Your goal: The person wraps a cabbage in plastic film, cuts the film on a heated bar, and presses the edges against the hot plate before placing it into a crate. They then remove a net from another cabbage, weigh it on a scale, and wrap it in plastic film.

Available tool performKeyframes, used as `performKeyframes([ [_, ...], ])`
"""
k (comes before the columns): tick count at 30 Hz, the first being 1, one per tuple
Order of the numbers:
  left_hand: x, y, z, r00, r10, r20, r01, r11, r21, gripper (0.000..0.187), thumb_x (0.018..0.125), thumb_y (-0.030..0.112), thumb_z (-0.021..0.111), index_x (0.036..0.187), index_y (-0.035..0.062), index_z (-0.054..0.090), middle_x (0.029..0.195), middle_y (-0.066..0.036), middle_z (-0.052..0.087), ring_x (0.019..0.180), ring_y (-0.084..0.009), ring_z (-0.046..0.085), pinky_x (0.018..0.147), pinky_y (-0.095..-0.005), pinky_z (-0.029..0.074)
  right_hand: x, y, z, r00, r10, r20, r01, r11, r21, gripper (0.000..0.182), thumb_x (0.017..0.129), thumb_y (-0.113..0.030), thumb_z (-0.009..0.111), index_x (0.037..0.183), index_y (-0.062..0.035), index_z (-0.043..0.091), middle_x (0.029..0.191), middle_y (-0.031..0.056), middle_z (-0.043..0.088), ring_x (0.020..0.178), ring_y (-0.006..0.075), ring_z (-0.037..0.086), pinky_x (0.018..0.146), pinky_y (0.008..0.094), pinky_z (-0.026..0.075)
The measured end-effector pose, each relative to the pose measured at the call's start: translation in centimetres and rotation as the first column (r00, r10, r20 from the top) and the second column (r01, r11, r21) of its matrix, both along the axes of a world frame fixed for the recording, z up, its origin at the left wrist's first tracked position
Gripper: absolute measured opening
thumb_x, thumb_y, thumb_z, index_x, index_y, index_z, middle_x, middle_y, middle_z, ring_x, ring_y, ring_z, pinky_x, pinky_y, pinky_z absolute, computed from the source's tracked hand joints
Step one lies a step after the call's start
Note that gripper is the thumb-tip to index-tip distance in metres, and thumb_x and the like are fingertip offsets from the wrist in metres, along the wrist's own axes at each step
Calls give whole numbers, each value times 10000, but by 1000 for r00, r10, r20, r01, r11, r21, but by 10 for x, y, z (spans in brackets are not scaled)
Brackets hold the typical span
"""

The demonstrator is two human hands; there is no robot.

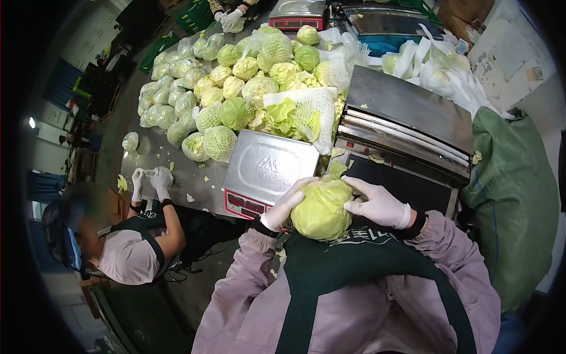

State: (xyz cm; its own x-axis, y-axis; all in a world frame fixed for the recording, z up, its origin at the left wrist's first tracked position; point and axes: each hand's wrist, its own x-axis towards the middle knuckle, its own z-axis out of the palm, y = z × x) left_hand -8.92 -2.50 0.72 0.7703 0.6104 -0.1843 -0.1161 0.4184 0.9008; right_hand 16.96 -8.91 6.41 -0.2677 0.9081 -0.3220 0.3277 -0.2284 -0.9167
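Note:
Between my two white-gloved hands is a pale green cabbage (321,210), held close in front of the dark green apron. My left hand (285,205) is wrapped against its left side, and my right hand (378,202) grips its upper right side. A loose leaf (337,170) sticks up at the top of the cabbage. Just beyond my left hand stands a silver scale (272,164) with a red display front. The wrapping machine (407,118) with white rollers is beyond my right hand.
Many cabbages (235,113), some in white nets, are heaped behind the scale. A co-worker (135,245) handles something at the table's left edge. Another person's gloved hands (232,21) are at the far side. A green sack (516,200) stands at the right.

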Motion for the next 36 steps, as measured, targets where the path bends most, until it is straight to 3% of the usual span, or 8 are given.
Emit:
performKeyframes([
  [5, -5, -7, -14, 998, 53, 24, -49, 987, -150, 654, 966, 486, 401, 1415, 16, 330, 1402, -148, 426, 1291, -239, 426, 1100, -386, 319, -9, -2, 8, 968, -91, 233, -44, 854, 518, 425, 824, -142, 618, 1248, -116, 587, 1240, 165, 554, 1113, 327, 543, 949, 365, 432],
  [7, -1, -8, -18, 988, 157, 3, -136, 865, -483, 609, 977, 459, 376, 1403, 24, 363, 1380, -145, 461, 1262, -244, 467, 1072, -393, 365, -9, 5, 15, 934, 163, 319, -345, 645, 681, 433, 762, -38, 642, 1186, -122, 641, 1231, 119, 565, 1062, 295, 544, 946, 368, 426],
  [17, 11, 19, -44, 962, 146, 229, 48, 739, -672, 642, 949, 502, 414, 1361, 10, 420, 1356, -174, 490, 1210, -280, 520, 1063, -413, 391, -8, 36, 21, 870, 315, 378, -490, 479, 729, 135, 784, -80, 618, 918, -86, 619, 979, 67, 612, 915, 270, 576, 776, 360, 481],
  [20, 6, 18, -37, 965, 203, 167, -47, 758, -651, 630, 949, 489, 416, 1346, 0, 434, 1340, -175, 502, 1207, -288, 519, 1067, -414, 388, 8, 38, 31, 927, 362, 98, -352, 749, 562, 89, 860, -89, 597, 944, -63, 612, 905, 104, 631, 820, 267, 621, 754, 338, 492],
  [24, -3, 20, -52, 887, 203, 415, 254, 535, -806, 585, 979, 438, 342, 1335, -15, 437, 1336, -189, 499, 1222, -305, 502, 1080, -438, 369, 30, 41, 50, 899, 126, -420, -42, 978, 205, 58, 879, -8, 552, 925, -8, 588, 957, 83, 648, 930, 154, 610, 849, 294, 478],
  [27, -7, 15, -45, 847, 247, 470, 313, 483, -818, 520, 1002, 360, 289, 1332, -15, 433, 1343, -192, 489, 1230, -314, 493, 1085, -453, 360, 12, 44, 51, 975, 94, 202, -209, 695, 688, 218, 828, 2, 594, 1037, -49, 628, 1050, 93, 632, 945, 249, 623, 873, 319, 482],
  [30, -5, 9, -24, 964, 12, 264, 134, 839, -527, 476, 1003, 318, 304, 1356, 17, 408, 1287, -167, 530, 1165, -280, 550, 1022, -410, 440, -28, 31, 51, 929, 285, 238, -370, 675, 638, 302, 794, -153, 674, 1090, -98, 655, 1077, 95, 609, 978, 276, 592, 849, 351, 485],
  [36, -9, 16, -51, 981, -8, 194, 126, 787, -605, 465, 1013, 341, 301, 1362, 56, 418, 1299, -142, 527, 1172, -242, 543, 1005, -397, 441, -62, 20, 25, 855, 288, 431, -508, 631, 586, 321, 765, -231, 674, 1061, -113, 625, 983, 95, 562, 929, 282, 555, 793, 384, 476],
])
